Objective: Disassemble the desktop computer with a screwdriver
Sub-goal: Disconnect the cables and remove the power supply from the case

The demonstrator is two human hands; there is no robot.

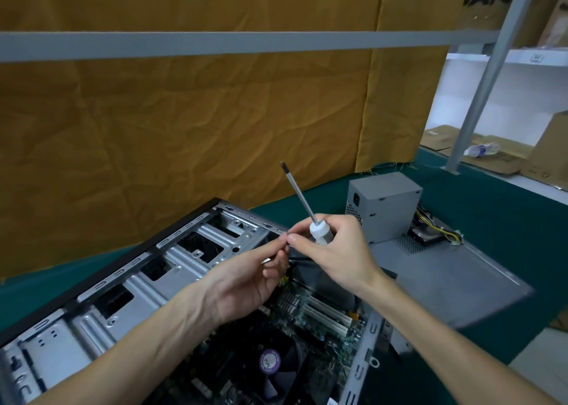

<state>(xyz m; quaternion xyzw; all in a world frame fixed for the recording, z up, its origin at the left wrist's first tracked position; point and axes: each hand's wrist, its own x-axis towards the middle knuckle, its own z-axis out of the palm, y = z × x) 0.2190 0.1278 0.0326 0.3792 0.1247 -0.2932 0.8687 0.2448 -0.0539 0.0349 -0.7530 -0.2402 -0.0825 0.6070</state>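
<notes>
The open desktop case (pixel 129 284) lies on its side on the green table, its metal drive bays at the left and the motherboard (pixel 310 315) with a black fan (pixel 270 361) lower down. My right hand (pixel 335 251) grips the white handle of a screwdriver (pixel 302 203), whose shaft points up and to the left, away from the case. My left hand (pixel 246 281) is raised over the case with its fingertips pinched together right against the right hand's fingertips; what they pinch is too small to make out.
A grey power supply (pixel 382 204) with yellow and black cables stands behind the hands on the removed grey side panel (pixel 455 278). A brown cloth (pixel 184 134) hangs behind the table. A metal shelf post (pixel 479 97) and cardboard boxes are at the right.
</notes>
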